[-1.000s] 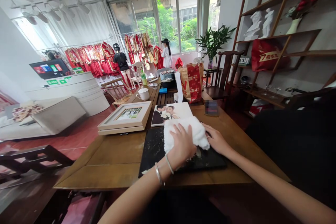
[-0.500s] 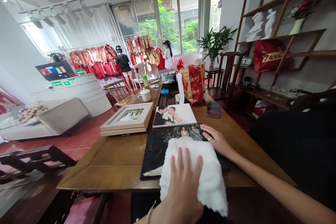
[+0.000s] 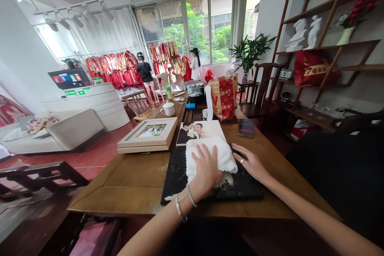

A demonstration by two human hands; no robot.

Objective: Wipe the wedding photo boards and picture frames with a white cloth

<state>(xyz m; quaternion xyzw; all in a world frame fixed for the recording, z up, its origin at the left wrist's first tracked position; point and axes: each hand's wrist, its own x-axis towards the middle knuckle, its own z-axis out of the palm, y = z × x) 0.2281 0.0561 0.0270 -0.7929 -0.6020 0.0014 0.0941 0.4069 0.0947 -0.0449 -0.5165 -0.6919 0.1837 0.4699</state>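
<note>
My left hand [image 3: 206, 168] lies flat with spread fingers on a folded white towel [image 3: 223, 150], pressing it against a dark photo panel [image 3: 177, 176]. The towel covers the panel's upper middle and overlaps the near edge of a paler wedding photo panel [image 3: 216, 128] behind it. Part of a pale dress shows on the dark panel below the towel. With fingers stretched out, my right hand [image 3: 252, 164] rests at the dark panel's right edge, wearing a ring. A bracelet and a band circle my left wrist.
Light picture frames [image 3: 147, 144] are stacked to the left on the wooden table [image 3: 120, 188]. A white lidded mug [image 3: 168, 109], a paper bag [image 3: 225, 98] and a small dark box [image 3: 246, 129] stand farther back. Two people are by the red garments [image 3: 114, 70].
My left hand has moved forward, away from me, with the towel beneath it, uncovering the dark panel's near part. My right hand stays at the right edge. The view has shifted slightly.
</note>
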